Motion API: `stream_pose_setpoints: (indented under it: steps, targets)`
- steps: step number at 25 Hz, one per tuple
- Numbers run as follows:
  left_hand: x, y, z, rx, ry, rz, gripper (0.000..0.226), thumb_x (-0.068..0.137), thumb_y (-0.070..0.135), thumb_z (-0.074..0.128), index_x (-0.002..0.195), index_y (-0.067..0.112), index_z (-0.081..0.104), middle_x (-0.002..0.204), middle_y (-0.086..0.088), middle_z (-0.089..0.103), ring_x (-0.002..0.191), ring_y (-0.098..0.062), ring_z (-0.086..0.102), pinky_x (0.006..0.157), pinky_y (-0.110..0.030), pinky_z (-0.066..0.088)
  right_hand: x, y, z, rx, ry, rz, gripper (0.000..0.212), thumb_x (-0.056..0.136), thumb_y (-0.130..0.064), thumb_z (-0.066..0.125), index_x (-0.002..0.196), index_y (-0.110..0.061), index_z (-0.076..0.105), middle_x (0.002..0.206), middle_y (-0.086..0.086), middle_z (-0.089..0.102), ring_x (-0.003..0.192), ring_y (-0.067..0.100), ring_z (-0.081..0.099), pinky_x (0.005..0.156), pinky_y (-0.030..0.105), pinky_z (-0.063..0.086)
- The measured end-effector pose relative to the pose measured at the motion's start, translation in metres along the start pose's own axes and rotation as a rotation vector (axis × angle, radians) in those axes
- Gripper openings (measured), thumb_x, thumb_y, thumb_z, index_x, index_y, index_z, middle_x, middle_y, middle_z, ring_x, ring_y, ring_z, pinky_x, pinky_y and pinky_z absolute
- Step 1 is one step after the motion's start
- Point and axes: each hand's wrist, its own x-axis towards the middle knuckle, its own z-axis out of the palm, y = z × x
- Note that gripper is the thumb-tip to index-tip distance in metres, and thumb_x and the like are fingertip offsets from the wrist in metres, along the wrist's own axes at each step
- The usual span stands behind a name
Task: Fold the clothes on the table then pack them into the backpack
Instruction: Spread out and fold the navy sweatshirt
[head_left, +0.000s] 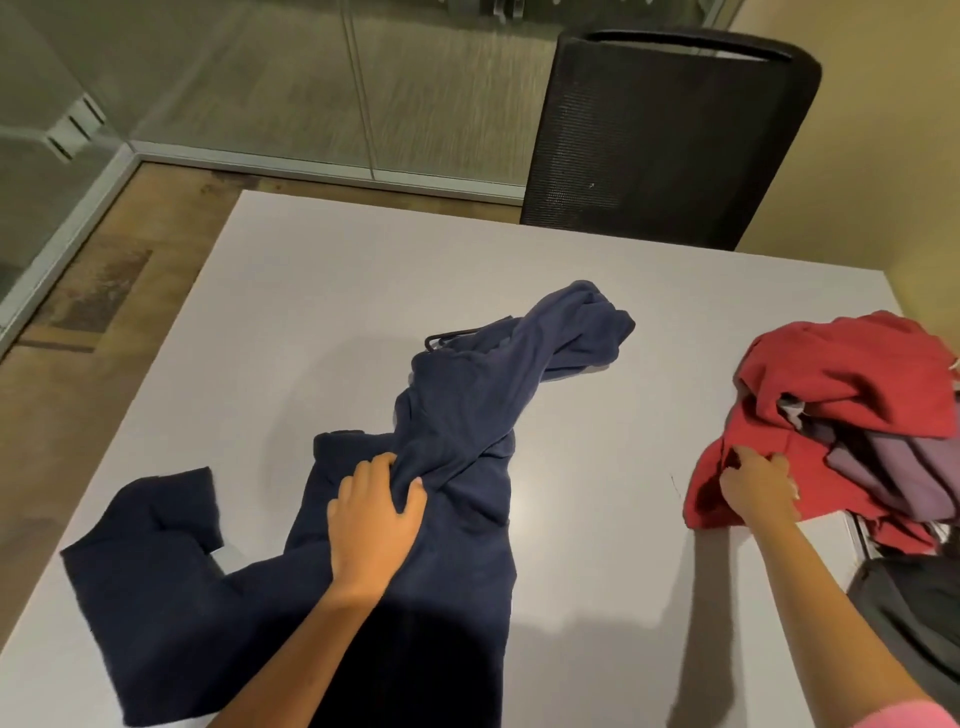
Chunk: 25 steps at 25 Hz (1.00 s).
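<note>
A navy blue garment (457, 415) lies crumpled and twisted across the middle of the white table (311, 291), one sleeve spread toward the near left corner. My left hand (374, 519) presses on it, with the fingers gripping a bunched fold. At the right edge sits a pile with a red garment (841, 374) on top and a purple one (904, 462) under it. My right hand (758, 486) grips the near hem of the red garment. A dark grey bag-like shape (914, 613), possibly the backpack, shows at the lower right, mostly out of frame.
A black mesh office chair (670, 140) stands at the table's far side. A thin black item (447, 338) pokes out from under the navy garment. A glass wall (260, 83) and wooden floor lie to the left and beyond.
</note>
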Motion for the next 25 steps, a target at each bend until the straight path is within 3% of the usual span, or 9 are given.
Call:
stream_pose_setpoints:
  steps: [3,7,10,14,17,18,21,23,25]
  targets:
    - [-0.001,-0.002,-0.005,-0.019,-0.023,0.013,0.041,0.090,0.042,0.055,0.123,0.017,0.054,0.112,-0.002,0.061,0.104,-0.026,0.056,0.083,-0.043,0.043,-0.075,-0.022,0.025,0.138,0.218,-0.241,0.037,0.088,-0.017,0.055,0.123,-0.005,0.060,0.137,0.028,0.039,0.126,0.048,0.037,0.097,0.056,0.037]
    - [0.000,-0.008,-0.023,-0.388,-0.209,-0.140,0.043,0.095,0.053,0.041,0.127,0.025,0.046,0.115,0.002,0.060,0.104,-0.020,0.056,0.092,-0.042,0.044,-0.179,-0.073,0.050,0.301,-0.110,-0.346,0.041,0.093,-0.023,0.058,0.132,-0.013,0.052,0.152,0.016,0.024,0.135,0.038,0.031,0.109,0.047,0.029]
    - [-0.001,-0.010,-0.046,-0.776,-0.360,-0.340,0.039,0.097,0.049,0.042,0.126,0.026,0.050,0.112,0.008,0.059,0.106,-0.015,0.057,0.077,-0.024,0.044,-0.241,-0.105,0.062,0.411,-0.319,-0.479,0.053,0.091,-0.036,0.060,0.137,-0.015,0.044,0.147,0.007,0.032,0.130,0.026,0.039,0.109,0.040,0.034]
    - [-0.044,-0.019,-0.062,-0.395,-0.330,0.174,0.042,0.097,0.039,0.050,0.138,0.031,0.047,0.121,0.020,0.053,0.112,-0.001,0.051,0.089,-0.021,0.044,-0.290,-0.127,0.060,0.772,-0.483,-0.350,0.083,0.073,-0.071,0.062,0.136,-0.022,0.039,0.134,-0.005,0.052,0.113,0.012,0.054,0.101,0.037,0.047]
    - [-0.089,-0.029,-0.061,-0.155,-0.424,0.529,0.050,0.097,0.042,0.044,0.146,0.036,0.033,0.107,0.017,0.049,0.101,-0.002,0.049,0.086,-0.026,0.047,-0.296,-0.123,0.065,0.697,-0.441,-0.258,0.102,0.058,-0.073,0.071,0.137,-0.021,0.034,0.126,-0.009,0.051,0.113,0.018,0.055,0.098,0.042,0.048]
    - [-0.101,-0.037,-0.063,-0.111,-0.490,0.592,0.052,0.097,0.045,0.043,0.147,0.038,0.030,0.105,0.017,0.046,0.100,-0.002,0.047,0.085,-0.025,0.046,-0.298,-0.118,0.066,0.624,-0.414,-0.239,0.092,0.059,-0.063,0.074,0.131,-0.018,0.039,0.119,-0.006,0.054,0.108,0.021,0.056,0.093,0.041,0.049]
    - [-0.127,-0.057,-0.067,-0.321,-0.544,0.570,0.047,0.097,0.044,0.042,0.143,0.039,0.037,0.110,0.018,0.051,0.100,0.001,0.051,0.088,-0.022,0.045,-0.300,-0.100,0.066,0.603,-0.390,-0.173,0.018,0.072,-0.019,0.069,0.078,-0.015,0.053,0.076,-0.001,0.058,0.074,0.021,0.055,0.062,0.028,0.043]
    - [-0.123,-0.072,-0.068,-0.454,-0.304,0.438,0.037,0.099,0.024,0.044,0.135,0.029,0.051,0.120,0.013,0.053,0.108,0.001,0.050,0.096,-0.028,0.044,-0.306,-0.089,0.065,0.764,-0.419,-0.083,0.015,0.069,-0.009,0.062,0.063,-0.014,0.050,0.062,0.002,0.053,0.063,0.020,0.047,0.056,0.026,0.038]
    - [-0.097,-0.086,-0.067,-0.366,-0.118,0.264,0.043,0.098,0.009,0.043,0.138,0.022,0.047,0.134,0.001,0.045,0.115,-0.013,0.049,0.101,-0.037,0.042,-0.314,-0.083,0.059,0.874,-0.443,-0.028,0.012,0.072,-0.001,0.056,0.069,-0.012,0.052,0.066,0.004,0.052,0.060,0.018,0.044,0.052,0.026,0.036]
